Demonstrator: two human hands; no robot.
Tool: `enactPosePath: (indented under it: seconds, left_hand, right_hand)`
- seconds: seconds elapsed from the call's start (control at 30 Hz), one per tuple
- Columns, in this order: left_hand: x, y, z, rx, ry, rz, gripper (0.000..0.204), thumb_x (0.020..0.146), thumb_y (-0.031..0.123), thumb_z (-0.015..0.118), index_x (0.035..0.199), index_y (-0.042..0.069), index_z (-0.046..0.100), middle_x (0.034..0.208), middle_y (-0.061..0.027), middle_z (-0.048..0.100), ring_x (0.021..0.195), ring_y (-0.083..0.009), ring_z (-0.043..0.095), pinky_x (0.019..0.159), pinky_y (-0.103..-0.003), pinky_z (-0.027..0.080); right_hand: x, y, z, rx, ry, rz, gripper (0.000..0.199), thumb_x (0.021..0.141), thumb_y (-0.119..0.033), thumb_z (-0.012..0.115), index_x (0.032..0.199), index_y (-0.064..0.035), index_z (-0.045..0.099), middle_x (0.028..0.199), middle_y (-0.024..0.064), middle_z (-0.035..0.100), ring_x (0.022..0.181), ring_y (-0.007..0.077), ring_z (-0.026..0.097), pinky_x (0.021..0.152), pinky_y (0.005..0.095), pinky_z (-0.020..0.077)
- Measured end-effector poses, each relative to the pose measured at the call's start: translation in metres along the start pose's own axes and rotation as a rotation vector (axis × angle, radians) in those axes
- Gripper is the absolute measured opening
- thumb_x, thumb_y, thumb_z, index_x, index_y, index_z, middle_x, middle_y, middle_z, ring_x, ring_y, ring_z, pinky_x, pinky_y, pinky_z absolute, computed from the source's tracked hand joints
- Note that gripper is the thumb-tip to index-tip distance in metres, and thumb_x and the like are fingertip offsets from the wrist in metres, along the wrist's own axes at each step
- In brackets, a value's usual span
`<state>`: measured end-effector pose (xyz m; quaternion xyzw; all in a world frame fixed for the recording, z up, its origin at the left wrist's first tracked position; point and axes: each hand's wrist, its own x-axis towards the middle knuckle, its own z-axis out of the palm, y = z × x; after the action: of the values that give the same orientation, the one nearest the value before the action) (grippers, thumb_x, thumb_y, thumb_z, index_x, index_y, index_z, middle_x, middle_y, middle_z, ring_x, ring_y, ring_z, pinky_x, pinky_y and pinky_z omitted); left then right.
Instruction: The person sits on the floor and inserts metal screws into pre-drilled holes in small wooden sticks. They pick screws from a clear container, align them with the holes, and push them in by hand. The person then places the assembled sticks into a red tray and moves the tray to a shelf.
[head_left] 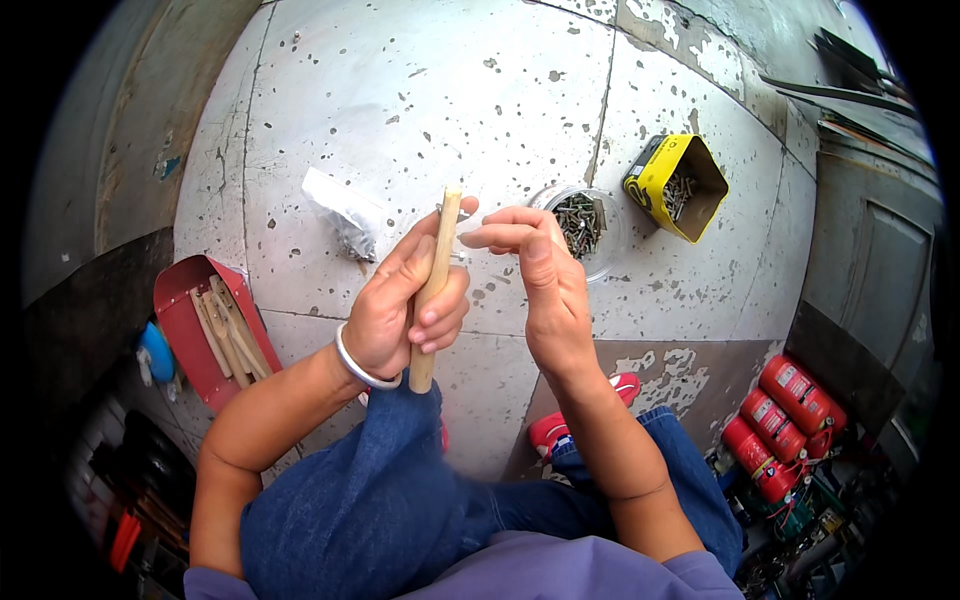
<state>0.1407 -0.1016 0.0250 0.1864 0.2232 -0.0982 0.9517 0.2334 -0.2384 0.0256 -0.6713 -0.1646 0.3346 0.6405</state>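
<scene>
My left hand [400,305] is closed round a pale wooden handle [438,280], held tilted over my left knee with its narrower end up and away from me. Small metal bits show beside the handle at my left fingers, too small to name. Just right of the handle's upper end, my right hand [548,285] is raised with fingers stretched out and thumb apart; nothing shows in it. Beyond it stands a clear round tub [612,250] of loose screws or bolts. A clear plastic bag [340,210] with small metal pieces lies left of my left hand.
A yellow and black square tin [655,190] holding metal fasteners stands at the right. Left of me is a red scoop-shaped container [180,300] with several wooden handles [235,335]. Red fire extinguishers [770,425] lie at the lower right. The pale floor [400,110] is chipped.
</scene>
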Motion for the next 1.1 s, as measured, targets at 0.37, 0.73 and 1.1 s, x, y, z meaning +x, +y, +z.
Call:
enactPosePath:
  seconds: [0.37,0.73,1.1]
  left_hand:
    - [0.000,-0.003,0.001,-0.019,-0.002,-0.017,0.046,0.103,0.036,0.027,0.144,0.016,0.027,0.057,0.0028,0.036,0.041,-0.0042,0.030,0.040,-0.019,0.033]
    - [-0.001,-0.006,0.001,-0.013,0.000,-0.042,0.046,0.103,0.035,0.026,0.144,0.015,0.027,0.057,0.0031,0.037,0.041,-0.0043,0.031,0.040,-0.019,0.033]
    - [-0.001,-0.008,0.001,-0.022,-0.003,-0.050,0.045,0.103,0.035,0.026,0.144,0.016,0.027,0.057,0.0030,0.037,0.042,-0.0042,0.031,0.040,-0.019,0.033]
  right_hand:
    - [-0.005,0.006,-0.001,0.022,-0.010,0.023,0.046,0.101,-0.036,0.039,0.095,0.0003,0.067,0.107,0.0109,0.050,0.096,0.0170,0.048,0.083,0.0298,0.0391]
    - [-0.007,0.009,-0.003,-0.022,0.033,-0.019,0.047,0.100,-0.036,0.039,0.095,0.0013,0.067,0.106,0.0126,0.050,0.098,0.0186,0.049,0.084,0.0305,0.0395]
    - [-0.007,0.005,-0.003,0.015,0.020,0.048,0.054,0.101,-0.042,0.035,0.096,0.0015,0.067,0.106,0.0122,0.049,0.101,0.0190,0.047,0.088,0.0327,0.0386]
